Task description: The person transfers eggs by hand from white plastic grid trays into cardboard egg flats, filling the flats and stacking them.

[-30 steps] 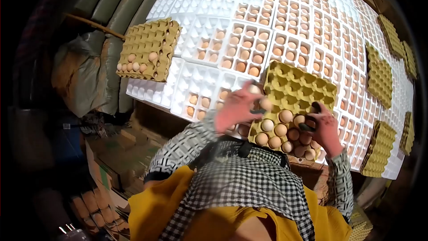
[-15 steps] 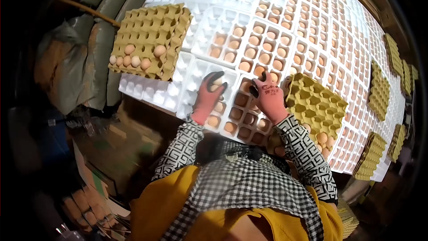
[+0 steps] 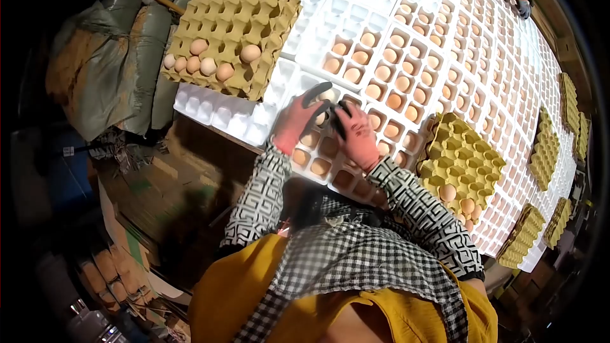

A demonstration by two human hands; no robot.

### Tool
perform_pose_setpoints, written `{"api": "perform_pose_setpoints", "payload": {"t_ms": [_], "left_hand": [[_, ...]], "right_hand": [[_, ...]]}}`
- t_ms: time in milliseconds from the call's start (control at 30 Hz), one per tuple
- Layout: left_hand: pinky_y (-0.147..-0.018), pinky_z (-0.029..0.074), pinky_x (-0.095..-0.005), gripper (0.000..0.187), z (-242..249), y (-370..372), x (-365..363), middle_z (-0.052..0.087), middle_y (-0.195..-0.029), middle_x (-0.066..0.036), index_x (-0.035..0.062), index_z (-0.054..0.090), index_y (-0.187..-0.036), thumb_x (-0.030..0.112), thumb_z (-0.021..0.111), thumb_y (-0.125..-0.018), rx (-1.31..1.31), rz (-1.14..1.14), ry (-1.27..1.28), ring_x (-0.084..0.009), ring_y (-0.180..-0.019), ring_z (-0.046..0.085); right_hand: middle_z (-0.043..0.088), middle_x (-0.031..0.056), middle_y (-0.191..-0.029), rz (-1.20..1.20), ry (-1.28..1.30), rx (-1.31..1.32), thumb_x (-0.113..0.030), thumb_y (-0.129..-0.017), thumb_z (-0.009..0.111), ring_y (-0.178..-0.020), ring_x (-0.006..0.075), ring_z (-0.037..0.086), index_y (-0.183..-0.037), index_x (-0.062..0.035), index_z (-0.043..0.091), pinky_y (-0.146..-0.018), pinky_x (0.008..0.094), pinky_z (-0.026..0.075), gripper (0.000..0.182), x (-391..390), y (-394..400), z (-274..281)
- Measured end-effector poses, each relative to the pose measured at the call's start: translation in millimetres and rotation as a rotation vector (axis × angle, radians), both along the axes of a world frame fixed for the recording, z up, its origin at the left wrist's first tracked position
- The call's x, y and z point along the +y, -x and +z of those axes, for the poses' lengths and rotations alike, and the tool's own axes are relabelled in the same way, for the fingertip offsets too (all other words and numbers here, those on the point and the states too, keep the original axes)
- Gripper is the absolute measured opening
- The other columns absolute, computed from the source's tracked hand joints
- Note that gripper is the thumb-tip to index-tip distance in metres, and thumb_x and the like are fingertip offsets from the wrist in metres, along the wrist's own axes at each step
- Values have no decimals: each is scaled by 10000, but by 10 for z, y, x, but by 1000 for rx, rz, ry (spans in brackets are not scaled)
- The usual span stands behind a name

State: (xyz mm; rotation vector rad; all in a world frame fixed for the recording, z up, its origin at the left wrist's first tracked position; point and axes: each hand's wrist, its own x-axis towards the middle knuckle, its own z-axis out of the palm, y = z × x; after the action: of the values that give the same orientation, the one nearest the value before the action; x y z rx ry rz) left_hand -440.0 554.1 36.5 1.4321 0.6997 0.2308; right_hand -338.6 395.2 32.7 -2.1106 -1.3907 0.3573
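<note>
My left hand point(image 3: 300, 119), in a pink glove with dark fingertips, is over a white plastic egg tray point(image 3: 304, 80). Its fingers curl round a pale egg point(image 3: 328, 96). Close beside it, my right hand point(image 3: 356, 134) wears a matching glove. Its fingers point down into the tray cells, bent together, and whatever is under them is hidden. Brown eggs point(image 3: 320, 166) sit in cells below my hands. To the right, a yellow pulp egg tray point(image 3: 459, 152) lies on the white trays with several eggs at its near end.
At the left, stacked pulp trays point(image 3: 235, 28) hold several eggs along the near edge. White trays full of eggs point(image 3: 401, 82) spread far to the right, with more pulp trays point(image 3: 545, 149) on them. Another person's gloved hand point(image 3: 523, 9) shows at the top right. Grey-green sacks point(image 3: 149, 76) stand left.
My right hand has moved left, close to my left hand. The left hand still holds an egg, now nearer its fingertips. The view has shifted, and another person's hand now shows.
</note>
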Motion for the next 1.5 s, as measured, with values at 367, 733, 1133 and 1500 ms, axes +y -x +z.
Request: {"api": "perform_pose_setpoints", "payload": {"t_ms": [367,733,1133,1500], "left_hand": [[-1113,249,-563,528,-510,87,-214,445,-1409,-184,119,567,-1303,266,682,-810,262,-239,-1246,-418,-1309,368],[-1124,317,-505,565,714,-945,-1896,585,-1280,-130,116,613,-1256,388,739,-777,-252,-733,-1039,-366,-1263,478],[-1127,315,-512,513,865,-867,-2569,617,-1032,-109,69,615,-1183,297,726,-737,-294,-1019,-1164,-309,-1103,559],[-890,514,-331,422,1088,-1033,-2634,607,-1082,-125,11,635,-1158,198,658,-781,-52,-726,-347,-215,-1007,620]], "right_hand": [[515,162,-1364,-340,-168,122,-113,-795,717,-1283,353,467,-1304,-83,565,-1074,452,384,532,-1576,-580,1060],[590,141,-1281,-570,195,108,-210,-741,775,-1238,327,524,-1296,-116,599,-1080,426,390,590,-3216,-859,1394],[598,120,-1288,-626,-698,980,-212,-755,670,-1197,223,564,-1300,27,553,-1053,346,415,607,-4038,-1214,1466],[715,82,-926,-340,543,-110,-402,-832,711,-858,191,684,-1358,-145,548,-755,326,525,607,-4267,-1319,911]]}}
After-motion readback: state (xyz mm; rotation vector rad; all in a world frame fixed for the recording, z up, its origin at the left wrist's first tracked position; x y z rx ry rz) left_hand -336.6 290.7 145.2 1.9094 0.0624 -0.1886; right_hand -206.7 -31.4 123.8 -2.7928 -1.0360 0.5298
